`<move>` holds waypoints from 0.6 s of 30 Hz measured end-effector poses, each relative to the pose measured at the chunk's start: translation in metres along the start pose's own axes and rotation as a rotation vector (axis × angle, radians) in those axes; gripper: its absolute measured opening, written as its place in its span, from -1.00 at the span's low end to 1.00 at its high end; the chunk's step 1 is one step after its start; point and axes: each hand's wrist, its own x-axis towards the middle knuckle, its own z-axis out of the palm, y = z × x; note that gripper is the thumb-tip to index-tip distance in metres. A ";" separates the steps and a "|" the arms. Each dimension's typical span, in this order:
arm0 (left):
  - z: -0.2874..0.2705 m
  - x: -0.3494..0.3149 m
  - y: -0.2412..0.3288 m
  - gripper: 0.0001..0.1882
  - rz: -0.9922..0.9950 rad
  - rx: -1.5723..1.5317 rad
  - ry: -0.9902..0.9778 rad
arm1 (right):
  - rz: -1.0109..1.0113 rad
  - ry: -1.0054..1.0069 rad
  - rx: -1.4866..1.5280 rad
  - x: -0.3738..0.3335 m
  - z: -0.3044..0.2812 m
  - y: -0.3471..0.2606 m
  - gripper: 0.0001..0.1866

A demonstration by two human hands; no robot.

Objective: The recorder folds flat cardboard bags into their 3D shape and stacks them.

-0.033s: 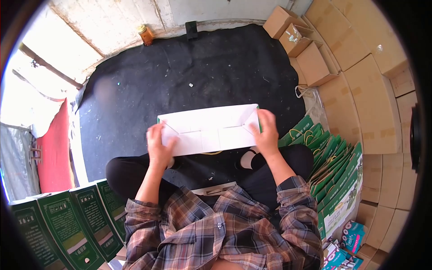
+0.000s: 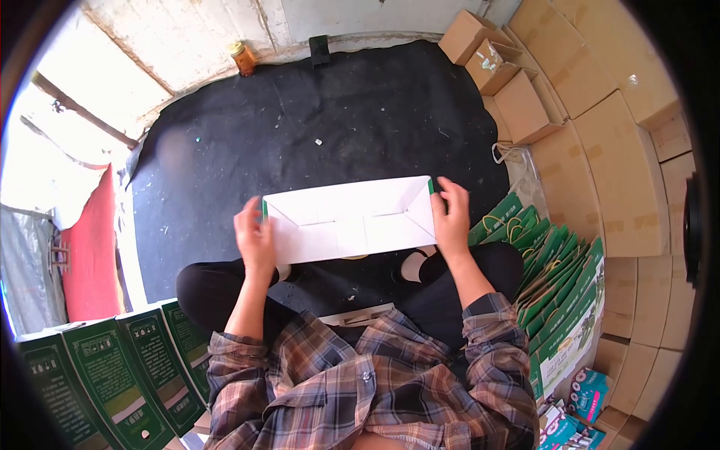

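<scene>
In front of me is an open carton-like paper container (image 2: 349,234), white inside and green outside, its mouth facing up. Fold lines cross its bottom, and a bit of yellowish cord shows under its near edge. At its left end is my left hand (image 2: 256,238), fingers apart and slightly blurred, the palm close to the side wall. My right hand (image 2: 451,221) is beside the right end, fingers spread and bent, the thumb near or against the green side. Neither hand visibly grips the container; whether they touch it is hard to tell.
Green boxes (image 2: 105,375) stand in a row at lower left. Green paper bags (image 2: 555,285) with yellow cords lean together at right, before stacked brown cartons (image 2: 622,172). Black sheeting (image 2: 225,142) covers the floor; an orange-brown jar (image 2: 242,58) stands by the far wall.
Both hands have drawn outward from the ends of the container, and the thumbs have come out from over its inside. The container has shifted slightly toward me.
</scene>
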 end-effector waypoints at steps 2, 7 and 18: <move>0.003 0.017 -0.023 -0.56 -0.362 -0.189 0.093 | 0.353 0.033 0.066 0.012 -0.006 0.045 -0.64; 0.009 0.008 -0.098 -0.28 -0.951 -0.587 -0.327 | 0.952 -0.540 0.228 0.012 0.022 0.068 -0.28; -0.020 0.027 -0.045 -0.56 -0.512 -0.854 -0.184 | 0.748 -0.293 0.739 0.025 -0.008 0.040 -0.53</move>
